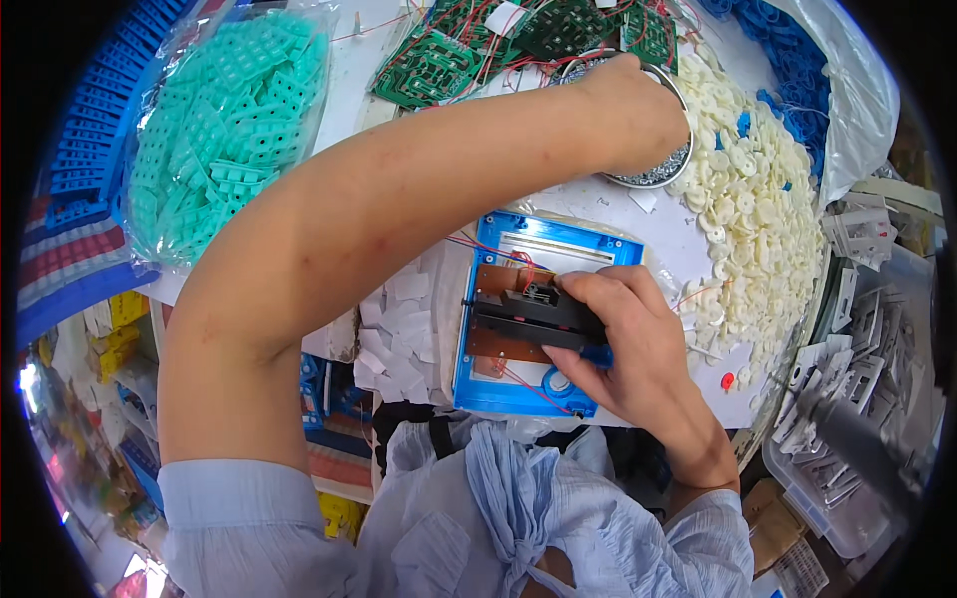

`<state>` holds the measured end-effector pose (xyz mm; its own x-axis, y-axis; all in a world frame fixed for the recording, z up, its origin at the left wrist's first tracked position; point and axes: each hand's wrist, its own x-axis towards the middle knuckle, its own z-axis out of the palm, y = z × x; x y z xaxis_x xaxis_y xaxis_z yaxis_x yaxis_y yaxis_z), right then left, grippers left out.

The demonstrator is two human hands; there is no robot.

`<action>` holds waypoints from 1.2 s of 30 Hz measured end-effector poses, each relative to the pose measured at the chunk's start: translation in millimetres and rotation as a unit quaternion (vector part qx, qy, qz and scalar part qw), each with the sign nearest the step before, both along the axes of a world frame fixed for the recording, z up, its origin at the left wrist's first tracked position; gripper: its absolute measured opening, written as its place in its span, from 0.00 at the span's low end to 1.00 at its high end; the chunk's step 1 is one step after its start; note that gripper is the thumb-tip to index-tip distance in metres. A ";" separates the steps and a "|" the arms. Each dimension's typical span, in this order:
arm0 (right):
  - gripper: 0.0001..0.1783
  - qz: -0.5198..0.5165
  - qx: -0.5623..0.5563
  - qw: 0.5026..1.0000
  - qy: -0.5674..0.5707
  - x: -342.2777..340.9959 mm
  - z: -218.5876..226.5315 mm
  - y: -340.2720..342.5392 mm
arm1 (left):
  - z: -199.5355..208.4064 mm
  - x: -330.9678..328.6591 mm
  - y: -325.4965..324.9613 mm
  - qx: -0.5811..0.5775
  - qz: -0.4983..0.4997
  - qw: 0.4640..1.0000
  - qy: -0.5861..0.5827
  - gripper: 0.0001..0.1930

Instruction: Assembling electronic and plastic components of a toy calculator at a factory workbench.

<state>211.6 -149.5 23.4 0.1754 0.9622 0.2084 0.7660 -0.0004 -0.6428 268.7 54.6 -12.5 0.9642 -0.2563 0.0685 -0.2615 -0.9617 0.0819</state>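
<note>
While your left arm bends across the bench: your left hand [638, 115] is at the round metal bowl [650, 184] of small silvery pieces, its fingers turned down and hidden — whether they are apart or closed on something, I cannot tell.
Right hand: your right hand [643, 339] is clamped on the black part [528, 317], thumb on the near side, fingers on the far side.
Black part: over the brown board [493, 281], within the blue casing [533, 401], thin red wires [524, 261] at its far edge.
Left of the casing: loose white paper pieces [399, 334].
Beyond your left forearm: green circuit boards [429, 70], near the bowl.
Far left: teal keypads [229, 130] in a clear bag.
Right side: a wide heap of cream round pieces [748, 209] — a red piece [728, 381] lies by its near end.
</note>
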 end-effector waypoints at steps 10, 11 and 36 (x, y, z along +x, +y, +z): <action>0.22 -0.073 0.351 0.933 -0.027 42.2 97.5 -99.6 | 14.5 2.2 1.6 -0.008 0.021 1.000 -0.018 0.10; 0.20 -0.138 0.476 0.868 0.027 61.6 98.2 -115.6 | 20.1 -4.3 2.6 -0.071 0.042 0.995 -0.047 0.09; 0.31 0.234 0.173 0.828 0.479 -6.9 70.8 20.6 | 28.1 -235.7 -72.1 -0.437 0.178 0.855 -0.214 0.12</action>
